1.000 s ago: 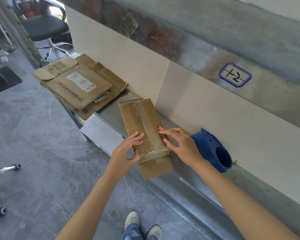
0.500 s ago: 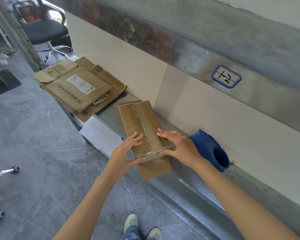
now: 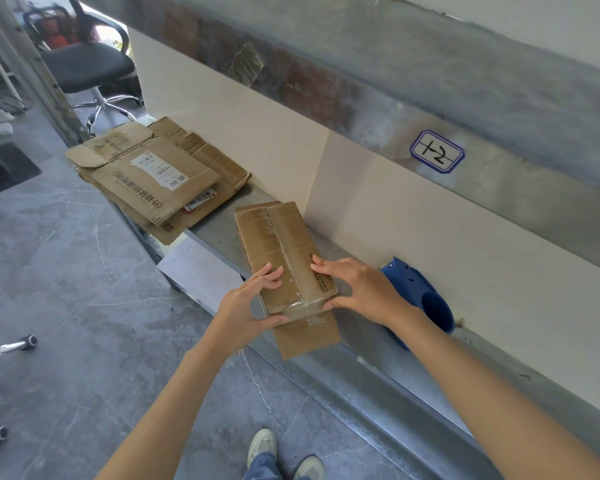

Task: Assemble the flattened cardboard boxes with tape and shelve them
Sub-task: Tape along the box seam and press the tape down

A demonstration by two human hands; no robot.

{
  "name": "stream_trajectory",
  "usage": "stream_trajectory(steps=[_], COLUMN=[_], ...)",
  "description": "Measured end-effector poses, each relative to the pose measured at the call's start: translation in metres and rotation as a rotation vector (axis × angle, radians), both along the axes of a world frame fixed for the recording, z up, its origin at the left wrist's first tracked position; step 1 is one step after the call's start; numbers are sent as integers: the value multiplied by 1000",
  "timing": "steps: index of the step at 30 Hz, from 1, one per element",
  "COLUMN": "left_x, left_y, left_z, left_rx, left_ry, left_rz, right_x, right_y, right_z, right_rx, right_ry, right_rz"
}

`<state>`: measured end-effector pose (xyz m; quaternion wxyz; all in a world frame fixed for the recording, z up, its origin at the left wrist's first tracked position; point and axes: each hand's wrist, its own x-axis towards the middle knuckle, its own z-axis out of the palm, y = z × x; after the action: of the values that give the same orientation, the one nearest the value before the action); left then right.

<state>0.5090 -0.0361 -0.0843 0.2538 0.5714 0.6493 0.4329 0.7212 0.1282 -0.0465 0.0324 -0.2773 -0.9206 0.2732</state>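
A small brown cardboard box lies on the low metal shelf, its top seam covered with clear tape and a loose flap hanging at its near end. My left hand holds the box's near left corner, fingers on top and thumb under the end. My right hand holds the near right corner the same way, fingers flat on the taped top, thumb on the end face. A blue tape dispenser lies on the shelf just right of my right hand.
A stack of flattened cardboard boxes lies on the shelf's left end. A white sheet hangs at the shelf's front edge. An upper shelf rail bears a label. A black office chair stands far left. Grey tile floor below.
Both thumbs have slid down onto the box's near end, pressing the tape over the edge. The box has stayed in place.
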Motion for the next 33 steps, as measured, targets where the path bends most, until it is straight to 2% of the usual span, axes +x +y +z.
stream_trajectory(steps=[4, 9, 20, 26, 30, 33], left_x=[6, 24, 29, 5, -4, -15], left_y=[0, 4, 6, 1, 2, 1], left_z=[-2, -10, -10, -5, 2, 11], left_rx=[42, 116, 120, 30, -43, -125], left_ry=[-46, -51, -43, -91, -139, -72], left_rz=[61, 211, 264, 80, 3, -101], right_x=[-9, -27, -31, -14, -12, -6], right_y=[-17, -38, -43, -24, -15, -7], right_z=[-1, -13, -15, -10, -7, -2], right_rx=[8, 18, 27, -174, -205, -266], right_ry=[14, 143, 131, 107, 96, 37], right_rz=[-97, -245, -270, -184, -157, -78])
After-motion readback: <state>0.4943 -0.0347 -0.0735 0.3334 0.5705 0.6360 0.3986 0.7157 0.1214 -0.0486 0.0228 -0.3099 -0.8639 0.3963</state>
